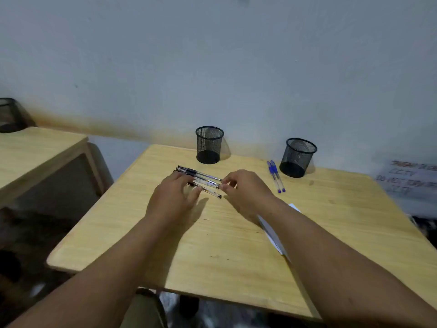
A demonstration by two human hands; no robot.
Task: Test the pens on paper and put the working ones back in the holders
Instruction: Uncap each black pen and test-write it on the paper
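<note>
On the wooden tabletop point(224, 245), a cluster of black pens point(201, 179) lies side by side near the middle, with the left hand point(173, 197) resting flat on their left ends, fingers straight and relaxed. At the pens' right ends, the right hand point(246, 188) curls its fingertips and pinches one pen's tip. Farther right lie two blue pens point(275, 176) and a white paper point(272, 233) partly under the right forearm, while two black mesh holders point(209, 144) stand by the wall.

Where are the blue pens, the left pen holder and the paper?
blue pens point(275, 175): head view, on the barrels.
left pen holder point(209, 145): head view, on its mesh wall.
paper point(272, 233): head view, on the visible white strip.
</note>
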